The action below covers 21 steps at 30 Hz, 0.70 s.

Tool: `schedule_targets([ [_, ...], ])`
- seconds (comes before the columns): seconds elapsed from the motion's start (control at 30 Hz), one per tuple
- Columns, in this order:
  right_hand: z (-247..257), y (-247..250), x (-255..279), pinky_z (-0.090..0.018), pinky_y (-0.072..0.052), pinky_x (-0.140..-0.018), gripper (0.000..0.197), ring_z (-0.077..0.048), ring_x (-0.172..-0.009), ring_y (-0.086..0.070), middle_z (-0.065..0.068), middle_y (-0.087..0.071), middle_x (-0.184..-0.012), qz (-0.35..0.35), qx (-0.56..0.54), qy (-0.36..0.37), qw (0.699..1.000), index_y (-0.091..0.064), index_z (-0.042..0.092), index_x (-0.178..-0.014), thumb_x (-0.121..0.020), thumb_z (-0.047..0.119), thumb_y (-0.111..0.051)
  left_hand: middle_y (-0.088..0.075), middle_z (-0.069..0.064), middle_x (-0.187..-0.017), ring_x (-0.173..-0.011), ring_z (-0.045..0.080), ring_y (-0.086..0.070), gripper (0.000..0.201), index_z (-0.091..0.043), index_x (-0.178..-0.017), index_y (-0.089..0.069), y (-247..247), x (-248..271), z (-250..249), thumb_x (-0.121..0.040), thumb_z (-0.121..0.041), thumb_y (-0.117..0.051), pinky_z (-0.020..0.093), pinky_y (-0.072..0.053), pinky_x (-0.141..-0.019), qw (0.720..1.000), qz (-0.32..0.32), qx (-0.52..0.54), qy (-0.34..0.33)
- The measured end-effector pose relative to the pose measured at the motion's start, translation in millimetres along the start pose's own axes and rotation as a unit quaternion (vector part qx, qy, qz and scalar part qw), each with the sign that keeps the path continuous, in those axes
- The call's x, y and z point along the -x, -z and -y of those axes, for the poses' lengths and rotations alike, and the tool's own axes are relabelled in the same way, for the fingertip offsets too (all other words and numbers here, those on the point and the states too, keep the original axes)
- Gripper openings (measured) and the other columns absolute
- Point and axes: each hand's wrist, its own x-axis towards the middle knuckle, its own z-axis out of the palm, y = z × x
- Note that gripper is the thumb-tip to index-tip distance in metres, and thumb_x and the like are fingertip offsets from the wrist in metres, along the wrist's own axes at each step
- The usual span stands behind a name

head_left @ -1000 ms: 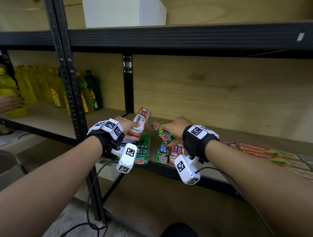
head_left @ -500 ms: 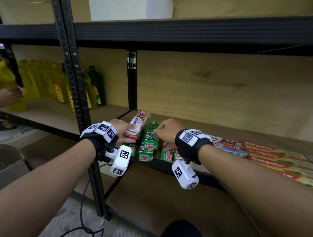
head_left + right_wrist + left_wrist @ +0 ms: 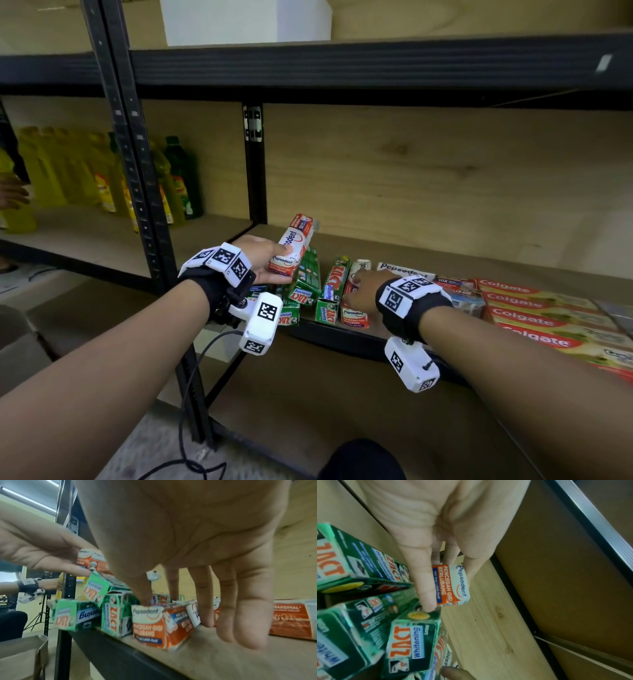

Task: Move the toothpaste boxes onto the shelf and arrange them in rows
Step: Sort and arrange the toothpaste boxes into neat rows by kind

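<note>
My left hand (image 3: pixel 265 258) grips a red-and-white Pepsodent box (image 3: pixel 295 241) by its near end, tilted up above the green Zact boxes (image 3: pixel 305 279) piled at the shelf's left front. The left wrist view shows the box end (image 3: pixel 452 585) pinched between fingers (image 3: pixel 424 582) and thumb. My right hand (image 3: pixel 363 291) lies over another Pepsodent box (image 3: pixel 354 313) flat on the wooden shelf (image 3: pixel 445 253). In the right wrist view, thumb and index tips touch that box's (image 3: pixel 154 623) top and the other fingers (image 3: pixel 223 608) hang straight beside it.
Colgate boxes (image 3: pixel 534 308) lie in rows at the shelf's right. A black upright post (image 3: pixel 133 171) divides off the left bay, which holds yellow oil bottles (image 3: pixel 102 178) and another person's hand (image 3: pixel 10 195). A brown paper bag (image 3: pixel 20 655) sits below the shelf.
My right hand set down the green Zact box it held and moved right onto the flat Pepsodent box. My left hand kept its Pepsodent box, almost still.
</note>
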Motion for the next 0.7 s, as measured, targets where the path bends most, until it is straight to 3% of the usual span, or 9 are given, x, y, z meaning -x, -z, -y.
schedule_targets([
  [0.1,0.9,-9.0,5.1,-0.039,-0.038,-0.111,0.063,-0.027,-0.139,-0.041,-0.001,-0.035,-0.157,0.024,-0.010,0.027,0.999,-0.031,0.029,-0.153,-0.096,0.057,-0.037,-0.067,0.023,-0.107,-0.098,0.035,-0.068,0.025,0.003,-0.114,-0.059,-8.5,3.7,-3.5,-0.092,-0.008,-0.066,0.044,-0.060,-0.068,1.000,0.001,0.000,-0.006],
  [0.2,-2.6,-10.5,13.0,-0.035,-0.039,-0.109,0.056,-0.028,-0.137,-0.042,-0.004,-0.037,-0.157,0.016,-0.035,0.061,0.997,-0.032,0.031,-0.152,-0.100,0.051,-0.031,-0.068,0.023,-0.108,-0.099,0.035,-0.069,0.025,0.002,-0.113,-0.060,-15.8,5.9,-7.0,-0.091,-0.009,-0.067,0.046,-0.061,-0.076,1.000,0.007,-0.004,-0.015],
  [0.3,-9.8,-11.6,16.7,-0.036,-0.039,-0.110,0.051,-0.030,-0.136,-0.043,-0.005,-0.037,-0.156,0.026,-0.064,0.069,0.995,-0.034,0.046,-0.147,-0.098,0.058,-0.031,-0.067,0.024,-0.109,-0.099,0.036,-0.068,0.021,0.002,-0.107,-0.060,-24.3,8.8,-9.4,-0.091,-0.009,-0.068,0.048,-0.058,-0.085,1.000,0.015,-0.004,-0.021],
  [0.37,-12.9,-12.6,20.0,-0.039,-0.045,-0.104,0.047,-0.029,-0.126,-0.052,-0.005,-0.049,-0.145,0.024,-0.069,0.078,0.994,-0.045,0.051,-0.134,-0.091,0.068,-0.036,-0.068,0.024,-0.110,-0.099,0.035,-0.069,0.019,0.000,-0.104,-0.059,-29.8,11.6,-9.9,-0.090,-0.009,-0.068,0.047,-0.059,-0.083,1.000,0.017,-0.015,-0.022],
  [0.43,-14.0,-14.6,25.3,-0.038,-0.054,-0.087,0.043,-0.024,-0.097,-0.063,-0.003,-0.063,-0.115,0.002,-0.079,0.085,0.993,-0.053,0.043,-0.109,-0.080,0.075,-0.048,-0.068,0.023,-0.110,-0.098,0.034,-0.069,0.018,0.000,-0.103,-0.060,-35.2,13.6,-10.2,-0.090,-0.009,-0.069,0.045,-0.061,-0.075,0.999,0.018,-0.023,-0.022],
  [0.5,-14.8,-20.6,29.1,-0.040,-0.058,-0.075,0.046,-0.021,-0.079,-0.063,-0.002,-0.062,-0.097,-0.032,-0.080,0.089,0.992,-0.050,0.035,-0.097,-0.075,0.075,-0.056,-0.068,0.023,-0.110,-0.098,0.034,-0.069,0.017,0.000,-0.103,-0.060,-39.9,15.0,-10.4,-0.090,-0.008,-0.068,0.044,-0.062,-0.070,0.999,0.017,-0.024,-0.021],
  [0.57,-13.3,-28.0,31.3,-0.042,-0.057,-0.079,0.045,-0.027,-0.089,-0.063,-0.006,-0.060,-0.111,-0.059,-0.067,0.084,0.992,-0.049,0.039,-0.111,-0.079,0.071,-0.055,-0.068,0.024,-0.111,-0.099,0.034,-0.069,0.019,0.000,-0.106,-0.060,-43.7,15.2,-10.1,-0.090,-0.008,-0.068,0.044,-0.062,-0.070,0.999,0.018,-0.024,-0.020],
  [0.63,-12.4,-35.6,30.3,-0.044,-0.051,-0.095,0.056,-0.036,-0.113,-0.056,-0.010,-0.045,-0.137,-0.069,-0.065,0.076,0.993,-0.039,0.045,-0.136,-0.086,0.063,-0.054,-0.068,0.024,-0.112,-0.100,0.034,-0.069,0.023,0.001,-0.110,-0.061,-46.3,14.8,-9.6,-0.090,-0.008,-0.068,0.045,-0.061,-0.072,0.999,0.020,-0.027,-0.021],
  [0.7,-10.2,-41.4,26.3,-0.044,-0.046,-0.102,0.056,-0.039,-0.123,-0.049,-0.012,-0.033,-0.145,-0.078,-0.084,0.068,0.991,-0.036,0.044,-0.141,-0.089,0.055,-0.055,-0.068,0.024,-0.111,-0.100,0.034,-0.069,0.022,0.001,-0.109,-0.061,-47.6,13.8,-9.1,-0.090,-0.008,-0.068,0.046,-0.061,-0.072,0.999,0.020,-0.031,-0.022],
])
